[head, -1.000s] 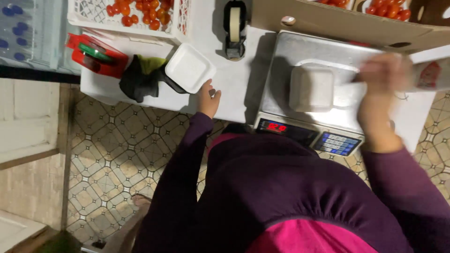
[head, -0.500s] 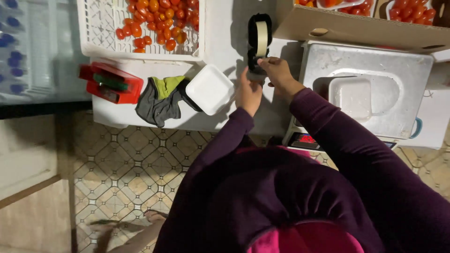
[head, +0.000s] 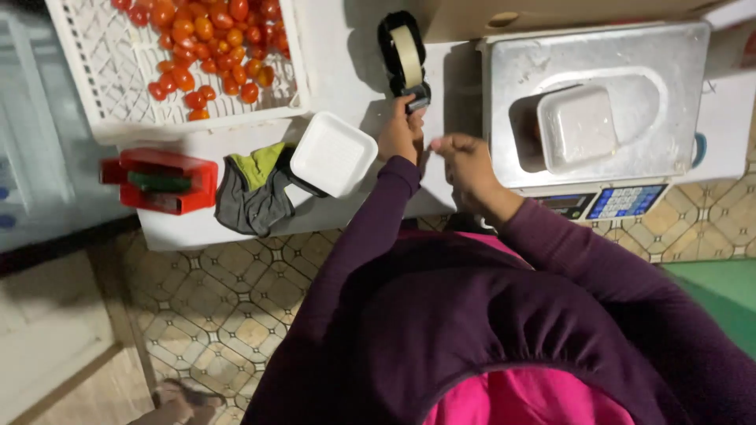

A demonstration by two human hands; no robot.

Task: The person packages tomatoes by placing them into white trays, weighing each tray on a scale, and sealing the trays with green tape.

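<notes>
On the white worktop (head: 346,79), a white lidded foam box (head: 333,153) lies at nine o'clock of the left hand (head: 400,134). That hand's grip is clenched on the front of the black tape dispenser (head: 405,57), whose long axis runs toward twelve o'clock. At three o'clock, the right hand (head: 466,164) pinches something I cannot make out; the left is nearer the dispenser.
</notes>
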